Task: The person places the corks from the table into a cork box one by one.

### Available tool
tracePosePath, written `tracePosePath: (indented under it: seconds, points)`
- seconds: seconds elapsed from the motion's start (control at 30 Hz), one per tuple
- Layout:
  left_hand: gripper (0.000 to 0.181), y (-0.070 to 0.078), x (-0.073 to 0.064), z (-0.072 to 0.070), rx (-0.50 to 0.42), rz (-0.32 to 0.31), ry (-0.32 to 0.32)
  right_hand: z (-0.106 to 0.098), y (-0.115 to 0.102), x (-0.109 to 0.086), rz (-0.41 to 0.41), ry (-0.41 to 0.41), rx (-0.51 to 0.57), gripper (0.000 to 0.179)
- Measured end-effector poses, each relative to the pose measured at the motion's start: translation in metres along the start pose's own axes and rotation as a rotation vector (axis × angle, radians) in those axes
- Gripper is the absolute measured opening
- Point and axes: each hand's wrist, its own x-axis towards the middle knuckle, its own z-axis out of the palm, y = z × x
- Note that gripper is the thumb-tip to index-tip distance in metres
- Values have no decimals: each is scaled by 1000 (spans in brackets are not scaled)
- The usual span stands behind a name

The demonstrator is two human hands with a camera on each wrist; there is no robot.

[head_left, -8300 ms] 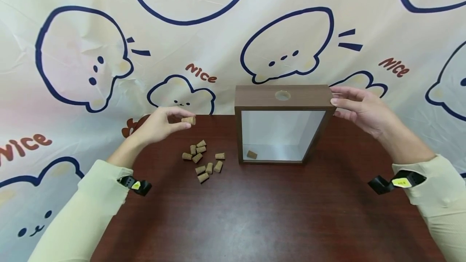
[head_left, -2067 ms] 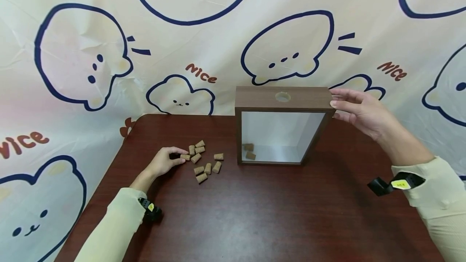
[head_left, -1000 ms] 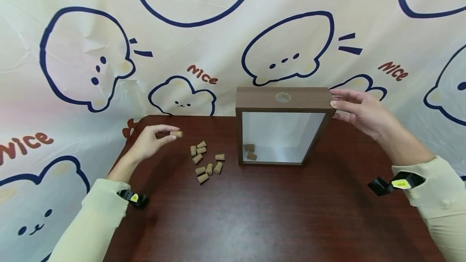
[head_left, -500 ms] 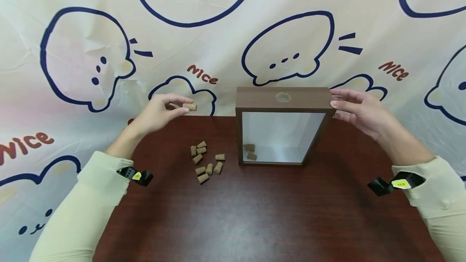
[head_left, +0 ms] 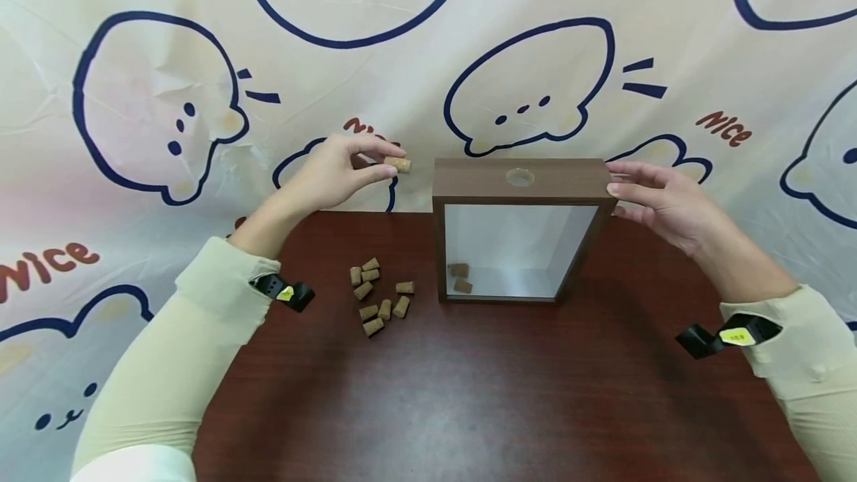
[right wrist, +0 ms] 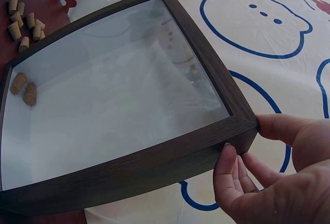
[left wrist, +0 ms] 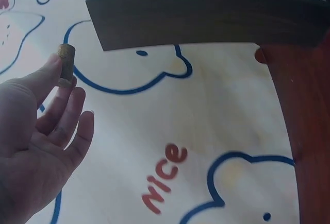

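My left hand point(head_left: 338, 169) pinches a cork point(head_left: 398, 164) between thumb and fingers, raised above the table just left of a brown display box point(head_left: 529, 179). In the left wrist view the same cork point(left wrist: 67, 64) stands nearly upright at the fingertips, apart from the box. The box has a clear front and a round hole point(head_left: 520, 178) in its top. Two corks point(right wrist: 25, 88) lie inside, at its lower left corner in the head view. My right hand point(head_left: 669, 199) grips the box's upper right corner, thumb towards the front; some fingertips are hidden behind it.
Several loose corks point(head_left: 384, 309) lie scattered on the dark red-brown table point(head_left: 469, 385), left of the box. Behind the table hangs a pale cloth point(head_left: 375, 88) with blue cartoon outlines. A black camera band sits on each wrist.
My left hand took a cork from the pile, lifted it and moved right towards the box. Compared with the oldest frame, the box holds one more cork. The right hand stays put.
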Motion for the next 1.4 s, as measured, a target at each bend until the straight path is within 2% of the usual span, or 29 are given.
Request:
tracePosePath:
  seconds: [0.43,0.67,1.07,1.27,1.4]
  points:
    - [23,40,46,29,-37,94,-50,0,-1,0,5,1,-11,31]
    - [22,53,65,45,-83,160,-57,0,-1,0,4,1,-15,32]
    - [19,62,75,61,-143,152,-69,0,0,-3,-6,9,-4,31]
    - [26,62,77,64,-123,155,-97,-1,1,-2,-5,5,-8,30]
    - [24,64,78,66,-113,174,-101,-1,1,-2,-12,-3,33,29]
